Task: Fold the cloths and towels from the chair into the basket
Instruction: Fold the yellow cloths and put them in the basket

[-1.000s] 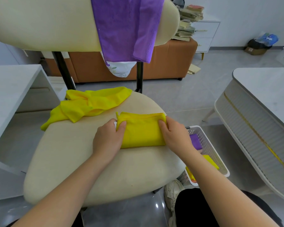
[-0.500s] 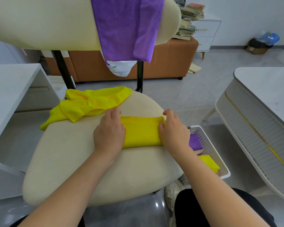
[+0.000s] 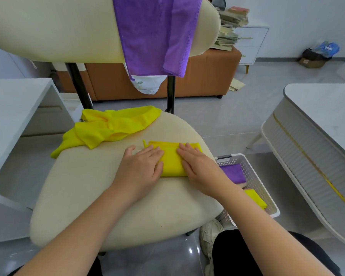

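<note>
A folded yellow cloth point(image 3: 171, 159) lies on the cream chair seat point(image 3: 100, 188). My left hand point(image 3: 141, 166) presses flat on its left part and my right hand point(image 3: 197, 166) presses flat on its right part, fingers straight. A crumpled yellow cloth point(image 3: 110, 126) sits at the seat's back left. A purple towel point(image 3: 155, 32) hangs over the chair back, with a white patterned cloth point(image 3: 147, 85) showing beneath it. The white perforated basket point(image 3: 253, 176) stands on the floor to the right of the seat, holding a folded purple cloth point(image 3: 232, 172) and a folded yellow cloth point(image 3: 255, 198).
A white table point(image 3: 323, 120) stands to the right of the basket. A white desk point(image 3: 14, 108) is on the left. Behind the chair is an orange sofa point(image 3: 207, 76) and a drawer unit with stacked books point(image 3: 231, 26). My shoe point(image 3: 209, 236) is below the seat's edge.
Both hands have moved from the cloth's side edges onto its top and now lie flat on it, closer together. The cloth looks narrower, its sides covered.
</note>
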